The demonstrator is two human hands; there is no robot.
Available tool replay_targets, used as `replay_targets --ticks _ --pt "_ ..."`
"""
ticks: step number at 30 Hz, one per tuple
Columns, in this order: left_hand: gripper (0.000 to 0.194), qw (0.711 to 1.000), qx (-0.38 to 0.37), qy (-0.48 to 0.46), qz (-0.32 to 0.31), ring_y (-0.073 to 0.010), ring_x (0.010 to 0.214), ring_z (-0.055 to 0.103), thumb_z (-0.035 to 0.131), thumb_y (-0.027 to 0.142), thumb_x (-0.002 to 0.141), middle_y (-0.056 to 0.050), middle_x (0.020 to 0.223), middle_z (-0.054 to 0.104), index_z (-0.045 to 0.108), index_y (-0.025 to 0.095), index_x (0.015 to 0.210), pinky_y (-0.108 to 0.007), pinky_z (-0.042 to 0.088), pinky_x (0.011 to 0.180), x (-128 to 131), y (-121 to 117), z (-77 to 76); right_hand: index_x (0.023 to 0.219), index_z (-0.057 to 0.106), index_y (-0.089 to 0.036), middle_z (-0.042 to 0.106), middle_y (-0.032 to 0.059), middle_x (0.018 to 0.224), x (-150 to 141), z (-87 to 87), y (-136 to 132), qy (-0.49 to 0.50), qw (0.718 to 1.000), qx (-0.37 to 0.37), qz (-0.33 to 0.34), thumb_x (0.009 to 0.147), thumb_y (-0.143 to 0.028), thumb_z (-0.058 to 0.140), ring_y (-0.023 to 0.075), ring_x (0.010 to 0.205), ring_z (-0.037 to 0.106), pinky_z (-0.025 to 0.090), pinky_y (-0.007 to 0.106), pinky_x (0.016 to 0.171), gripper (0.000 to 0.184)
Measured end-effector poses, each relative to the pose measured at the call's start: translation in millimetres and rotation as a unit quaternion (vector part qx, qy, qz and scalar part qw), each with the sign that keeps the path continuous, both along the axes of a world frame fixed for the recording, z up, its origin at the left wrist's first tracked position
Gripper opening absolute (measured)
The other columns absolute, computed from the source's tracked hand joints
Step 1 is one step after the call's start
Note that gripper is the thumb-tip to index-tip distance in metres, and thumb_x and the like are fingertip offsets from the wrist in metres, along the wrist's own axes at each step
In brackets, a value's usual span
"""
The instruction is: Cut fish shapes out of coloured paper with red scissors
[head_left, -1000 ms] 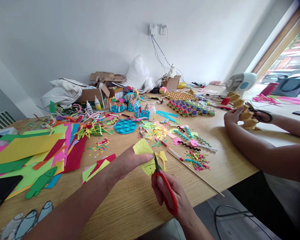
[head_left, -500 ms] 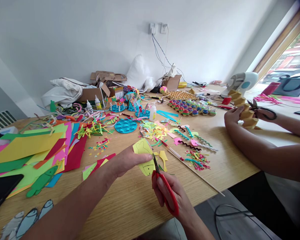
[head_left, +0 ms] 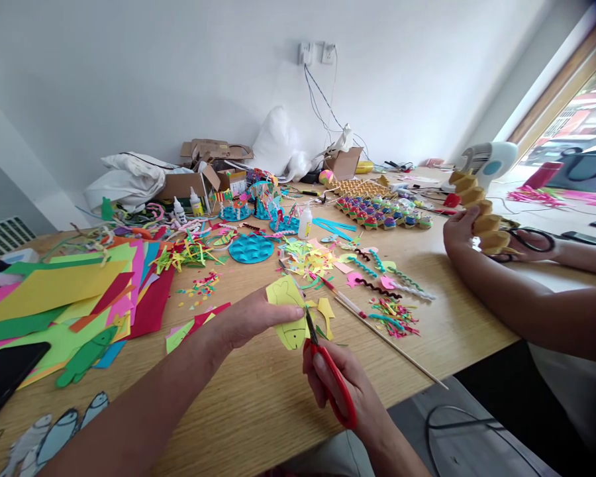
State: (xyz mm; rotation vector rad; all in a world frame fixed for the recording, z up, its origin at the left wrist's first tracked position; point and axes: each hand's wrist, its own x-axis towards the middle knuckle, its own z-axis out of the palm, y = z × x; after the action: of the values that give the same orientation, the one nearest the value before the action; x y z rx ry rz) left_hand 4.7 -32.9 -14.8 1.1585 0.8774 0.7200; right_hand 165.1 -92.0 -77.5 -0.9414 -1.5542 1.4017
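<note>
A piece of yellow paper [head_left: 288, 331] with a fish drawn on it is pinched in my left hand [head_left: 258, 318], thumb on top. My right hand [head_left: 342, 377] grips red-handled scissors [head_left: 345, 397], whose dark blades meet the paper's right edge. Just beyond the blades lies a yellow paper offcut [head_left: 325, 311] on the table. Blue paper fish [head_left: 57, 434] lie at the lower left by my forearm, and a green paper fish [head_left: 87, 354] rests on the coloured sheets.
Coloured paper sheets [head_left: 54, 295] and a black phone [head_left: 10, 377] cover the left side. A wooden stick [head_left: 392, 341] lies right of my hands. Another person at the right holds dark scissors [head_left: 531, 240] and a yellow egg carton [head_left: 487, 218]. A glue bottle [head_left: 304, 222] stands mid-table.
The other person's scissors have moved lower along the egg carton, which is tilted differently. My hands, the paper and the red scissors hold nearly the same position.
</note>
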Motion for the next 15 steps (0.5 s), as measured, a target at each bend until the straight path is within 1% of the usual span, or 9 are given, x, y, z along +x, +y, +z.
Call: replay_targets --ticks 4,8,15 --pt "0.016 1.000 0.002 -0.005 -0.017 -0.0138 0.062 0.053 0.068 0.022 0.061 -0.001 0.068 0.062 0.063 0.014 0.074 -0.025 0.040 0.059 -0.3 -0.3 0.9 0.063 0.046 -0.018 0.042 -0.0053 0.041 0.4 0.0 0.4 -0.004 1.000 0.004 -0.003 0.085 -0.057 0.040 0.0084 0.038 0.033 0.028 0.021 0.043 0.045" --pt "0.015 0.999 0.008 -0.009 -0.032 -0.0133 0.061 0.052 0.067 0.023 0.062 -0.001 0.067 0.061 0.063 0.014 0.073 -0.024 0.039 0.056 -1.4 -0.1 1.1 0.063 0.046 -0.018 0.041 -0.0057 0.041 0.8 -0.5 0.8 -0.004 1.000 -0.007 -0.002 0.085 -0.058 0.040 0.0080 0.037 0.031 0.026 0.021 0.041 0.046" --pt "0.016 0.998 0.022 0.014 -0.048 -0.0140 0.063 0.053 0.065 0.023 0.062 -0.001 0.069 0.061 0.062 0.014 0.075 -0.026 0.041 0.059 -5.1 1.9 0.3 0.062 0.047 -0.018 0.041 -0.0057 0.041 1.5 1.1 0.3 -0.008 1.000 -0.021 -0.001 0.082 -0.061 0.042 0.0081 0.037 0.031 0.025 0.021 0.040 0.048"
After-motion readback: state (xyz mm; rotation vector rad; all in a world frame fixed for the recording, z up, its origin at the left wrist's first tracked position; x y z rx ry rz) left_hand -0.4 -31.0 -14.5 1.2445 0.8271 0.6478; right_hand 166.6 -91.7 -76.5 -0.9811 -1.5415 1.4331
